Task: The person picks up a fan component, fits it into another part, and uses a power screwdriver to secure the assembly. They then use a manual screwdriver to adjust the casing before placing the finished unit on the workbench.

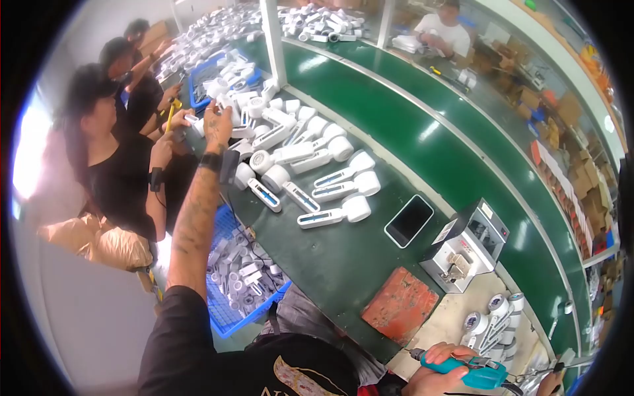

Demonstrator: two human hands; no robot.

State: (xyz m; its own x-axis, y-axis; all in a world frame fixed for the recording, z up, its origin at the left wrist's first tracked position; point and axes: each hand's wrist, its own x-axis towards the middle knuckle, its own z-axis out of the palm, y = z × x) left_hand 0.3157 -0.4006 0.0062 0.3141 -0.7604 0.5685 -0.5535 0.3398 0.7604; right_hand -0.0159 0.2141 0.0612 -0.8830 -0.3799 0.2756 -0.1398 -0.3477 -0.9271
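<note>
My left arm stretches far forward, and my left hand is closed around a white plastic part at the near end of a heap. Its fingertips are partly hidden by the part. Several white handheld housings with round heads and slotted handles lie just to the right of that arm. At the lower right, my right hand grips a teal electric screwdriver, its tip pointing left. More white housings stand clustered just beyond the screwdriver.
A phone, a red-brown slab and a small grey machine lie along the bench. A blue basket of grey parts sits below my left arm. A co-worker holds a yellow tool at left. A green conveyor runs behind.
</note>
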